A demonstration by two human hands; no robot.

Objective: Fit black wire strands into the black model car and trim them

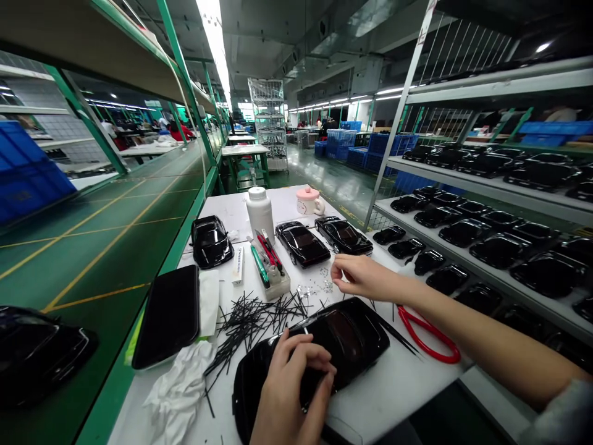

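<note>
A large glossy black model car body (343, 334) lies tilted across the white table in front of me. My left hand (296, 383) is over its near end, fingers curled and the thumb tip close to the fingertips; whatever they pinch, if anything, is hidden. My right hand (354, 275) reaches past the car, its fingers drawn together beside a scatter of tiny shiny clear parts (319, 284). What those fingers hold, if anything, is too small to make out. Thin black strips (250, 321) lie in a loose pile left of the car. Red-handled pliers or scissors (433, 343) are under my right forearm.
Several finished-looking black model cars (303, 242) stand behind. A tool holder (277, 285), white bottle (260, 213), pink-lidded mug (309, 201), phone (167, 315) and crumpled tissue (178, 389) share the table. A green conveyor (115, 247) runs left; a shelf rack (445, 213) of black bodies stands right.
</note>
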